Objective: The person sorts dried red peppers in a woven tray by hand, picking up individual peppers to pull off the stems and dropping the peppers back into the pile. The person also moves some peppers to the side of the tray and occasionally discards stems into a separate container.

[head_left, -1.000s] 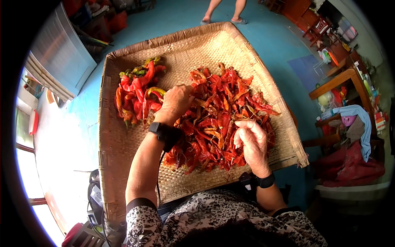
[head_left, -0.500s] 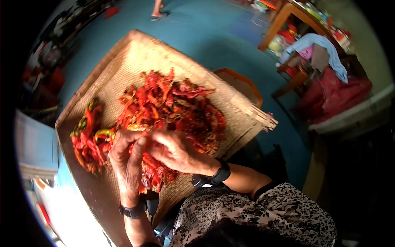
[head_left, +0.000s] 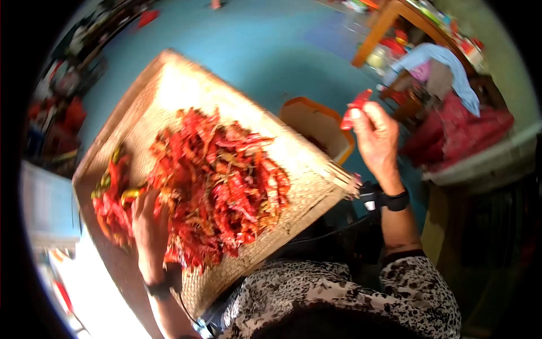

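Observation:
A big heap of dried red chili peppers [head_left: 226, 186] lies in a woven bamboo tray [head_left: 293, 141] that tilts across my lap. At its left side sits a smaller group of smoother red, orange and green peppers [head_left: 113, 198]. My left hand [head_left: 149, 231] is down between the two groups, its blurred fingertips bent among the peppers, so their grip is hidden. Out past the tray's right edge, my right hand [head_left: 375, 135] is raised and pinches a red chili pepper [head_left: 354, 112] between thumb and fingers. Below and left of it stands a pale basin with an orange rim [head_left: 345, 152].
The basin stands on the blue floor [head_left: 243, 62] close beside the tray's right edge. On the right are a wooden table [head_left: 372, 37], a draped light-blue cloth [head_left: 446, 59] and a dark red cloth [head_left: 451, 133]. Part of another person's foot shows at the top.
My hands were together over the heap. The right has swung up and right past the tray with a red pepper; the left has moved down-left into the peppers. The other person has moved mostly out of view.

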Available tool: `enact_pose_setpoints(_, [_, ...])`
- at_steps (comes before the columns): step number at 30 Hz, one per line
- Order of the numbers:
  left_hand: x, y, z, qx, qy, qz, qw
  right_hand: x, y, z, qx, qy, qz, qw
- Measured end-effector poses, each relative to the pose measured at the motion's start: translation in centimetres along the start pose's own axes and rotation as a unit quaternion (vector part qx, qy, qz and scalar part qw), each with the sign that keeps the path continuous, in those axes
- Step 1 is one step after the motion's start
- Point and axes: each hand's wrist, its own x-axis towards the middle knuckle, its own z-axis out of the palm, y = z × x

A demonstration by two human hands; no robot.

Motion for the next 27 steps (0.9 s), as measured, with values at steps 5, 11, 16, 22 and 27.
enact_pose_setpoints(5, [1.9,-0.7,2.7,-0.034,-0.037,0.025,0.998,-1.4,11.3,-2.7,-0.100,-0.172,0.086,0.976])
enact_pose_setpoints(11, [1.2,-1.0,3.9,-0.053,-0.016,-0.003,0.998,-1.0,1.2,-2.2,-0.018,-0.174,0.067,0.982])
enact_pose_setpoints(16, [0.8,0.3,2.1,-0.068,0.013,-0.017,0.997,-3.2,-2.2,0.3,-0.164,-0.313,-0.069,0.933])
enact_pose_setpoints(22, [-0.3,0.1,1.8,-0.137,0.028,-0.030,0.990,-4.8,-0.8,0.8,-0.061,-0.366,0.118,0.921])
enact_pose_setpoints(27, [-1.0,0.0,1.9,-0.096,0.000,-0.025,0.995,-4.6,-0.9,1.4,-0.069,-0.357,0.052,0.930])
